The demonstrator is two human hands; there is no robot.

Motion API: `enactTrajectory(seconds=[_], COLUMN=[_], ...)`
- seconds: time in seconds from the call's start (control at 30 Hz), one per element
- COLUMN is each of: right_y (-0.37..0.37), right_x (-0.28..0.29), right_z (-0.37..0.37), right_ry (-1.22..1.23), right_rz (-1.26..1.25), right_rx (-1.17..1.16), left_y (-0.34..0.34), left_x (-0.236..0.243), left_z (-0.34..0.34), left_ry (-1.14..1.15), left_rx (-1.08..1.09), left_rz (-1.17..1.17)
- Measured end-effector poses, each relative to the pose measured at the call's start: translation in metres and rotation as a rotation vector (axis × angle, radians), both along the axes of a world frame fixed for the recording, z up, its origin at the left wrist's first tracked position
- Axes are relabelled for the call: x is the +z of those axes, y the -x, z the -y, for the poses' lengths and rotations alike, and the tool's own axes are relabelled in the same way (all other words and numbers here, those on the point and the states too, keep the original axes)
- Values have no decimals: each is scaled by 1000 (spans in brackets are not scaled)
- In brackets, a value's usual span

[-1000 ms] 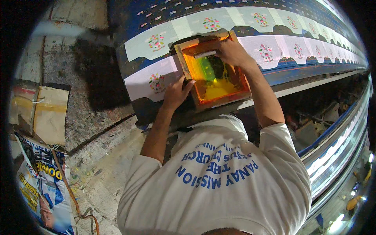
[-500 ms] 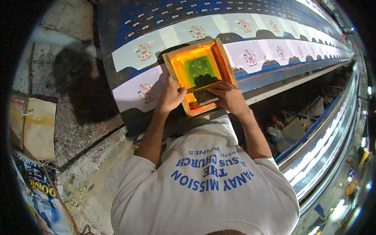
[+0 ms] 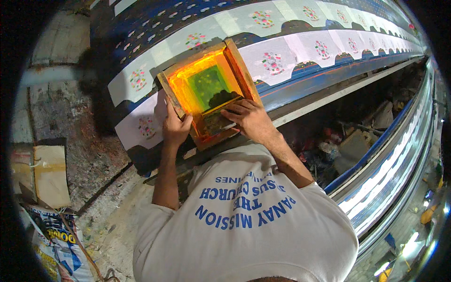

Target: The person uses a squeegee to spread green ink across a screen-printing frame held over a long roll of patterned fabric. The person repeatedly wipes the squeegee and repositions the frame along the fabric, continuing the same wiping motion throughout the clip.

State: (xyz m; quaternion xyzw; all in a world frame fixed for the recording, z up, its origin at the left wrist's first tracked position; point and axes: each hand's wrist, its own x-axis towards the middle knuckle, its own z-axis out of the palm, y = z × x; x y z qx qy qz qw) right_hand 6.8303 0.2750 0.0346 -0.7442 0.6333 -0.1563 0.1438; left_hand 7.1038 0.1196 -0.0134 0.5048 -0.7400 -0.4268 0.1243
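A wooden screen-printing frame (image 3: 244,77) with an orange-stained inside and a green mesh window (image 3: 206,84) lies tilted over the pink row of cloth pieces. My left hand (image 3: 176,127) grips its left side, with the thumb over the rim and the other fingers partly hidden. Inside the frame, at the end nearest my body, my right hand (image 3: 250,120) holds a dark squeegee (image 3: 217,123) that has a yellowish edge. Its fingers bend over the tool's right part. Dark ink sits on the mesh just beyond the squeegee.
Pale cloth pieces (image 3: 230,30) and pink ones (image 3: 300,42) with colourful prints line the long blue table (image 3: 291,94). A metal rail (image 3: 319,105) runs along its near edge. Clutter (image 3: 352,145) lies below on the right. Cardboard (image 3: 50,176) and a printed sack (image 3: 63,244) are at left.
My view has shifted, so the table, frame and both hands appear farther left and more turned. The frame still sits between the same pink prints. Both hands keep their holds.
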Motion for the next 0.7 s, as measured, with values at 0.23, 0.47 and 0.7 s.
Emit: enactTrajectory(seconds=[0.23,0.47,0.7], right_y=[132,220,224], right_x=[-4,-17,-13], right_z=[-27,-51,-62], right_ry=[70,126,224], right_rz=[3,-68,90], right_rx=[-18,-69,-94], left_y=[134,231,232], left_x=[-17,-15,-30], left_z=[-22,-37,-37], left_ry=[82,-95,-122], left_rx=[21,19,23], left_rz=[-48,-83,-133])
